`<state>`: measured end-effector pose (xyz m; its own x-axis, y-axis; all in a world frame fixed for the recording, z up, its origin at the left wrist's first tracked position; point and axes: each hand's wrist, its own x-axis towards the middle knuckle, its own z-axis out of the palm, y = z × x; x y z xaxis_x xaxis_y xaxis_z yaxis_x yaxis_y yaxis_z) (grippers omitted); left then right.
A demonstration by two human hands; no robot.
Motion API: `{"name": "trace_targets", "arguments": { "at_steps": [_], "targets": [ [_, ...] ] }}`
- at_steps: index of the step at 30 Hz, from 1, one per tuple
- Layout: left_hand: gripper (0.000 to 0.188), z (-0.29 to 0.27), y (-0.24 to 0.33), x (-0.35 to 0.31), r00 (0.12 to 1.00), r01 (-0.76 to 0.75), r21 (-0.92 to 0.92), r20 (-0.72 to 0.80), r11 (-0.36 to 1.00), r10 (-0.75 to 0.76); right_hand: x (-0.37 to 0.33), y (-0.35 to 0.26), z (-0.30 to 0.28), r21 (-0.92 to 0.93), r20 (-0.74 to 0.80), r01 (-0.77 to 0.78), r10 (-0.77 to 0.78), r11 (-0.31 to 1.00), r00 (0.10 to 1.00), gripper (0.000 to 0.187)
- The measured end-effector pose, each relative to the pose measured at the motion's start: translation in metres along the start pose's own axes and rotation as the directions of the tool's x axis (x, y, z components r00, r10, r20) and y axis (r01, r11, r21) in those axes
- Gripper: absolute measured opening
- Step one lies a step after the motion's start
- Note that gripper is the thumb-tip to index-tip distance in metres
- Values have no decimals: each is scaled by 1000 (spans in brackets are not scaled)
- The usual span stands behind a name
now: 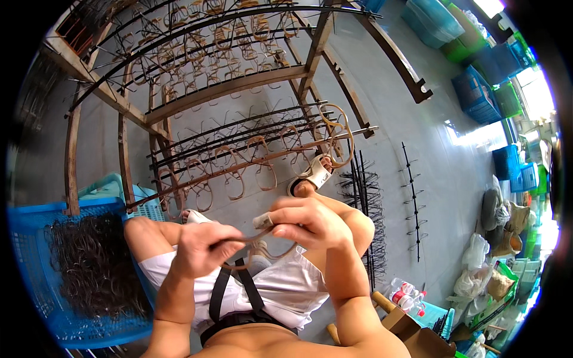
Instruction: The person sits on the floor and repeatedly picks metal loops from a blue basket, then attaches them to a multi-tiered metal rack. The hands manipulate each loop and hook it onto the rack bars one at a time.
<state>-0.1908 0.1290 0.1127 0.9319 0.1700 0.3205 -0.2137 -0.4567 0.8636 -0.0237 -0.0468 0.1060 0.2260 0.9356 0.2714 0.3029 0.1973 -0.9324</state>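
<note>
Above my lap I hold a thin brown eyeglass frame (240, 266) between both hands. My left hand (206, 247) pinches one side of it between thumb and fingers. The other side is gripped by my right hand (310, 222), where a finger wears a pale wrap. The fingers hide part of the frame. Beyond my hands stands a rusty metal rack (230, 89), hung with many similar eyeglass frames in rows. One tan eyeglass frame (351, 140) hangs at the end of a rod, close to my right foot.
A blue plastic basket (36, 218) at my left holds a heap of dark thin pieces. Spiked black rods (412, 203) lie on the floor to the right. Blue bins (477, 95), bags, bottles (406, 296) and a cardboard box (412, 331) line the right side.
</note>
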Motion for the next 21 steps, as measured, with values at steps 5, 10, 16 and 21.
{"name": "trace_targets", "arguments": {
  "at_steps": [5,10,16,21],
  "targets": [
    [38,-33,-40,-12,825,92,-88,-550,992,-126,-2,31,11,291,-629,48,153,956,762,19],
    [40,-82,-86,-70,265,785,170,-961,595,-75,24,82,16,346,-927,65,330,936,177,17],
    [34,-94,-117,-92,278,330,-448,-795,831,-539,30,95,18,502,-856,107,477,858,198,16],
    [25,-95,-122,-92,269,196,-535,-777,822,-569,32,94,18,524,-846,107,500,845,186,20]
  ]
}}
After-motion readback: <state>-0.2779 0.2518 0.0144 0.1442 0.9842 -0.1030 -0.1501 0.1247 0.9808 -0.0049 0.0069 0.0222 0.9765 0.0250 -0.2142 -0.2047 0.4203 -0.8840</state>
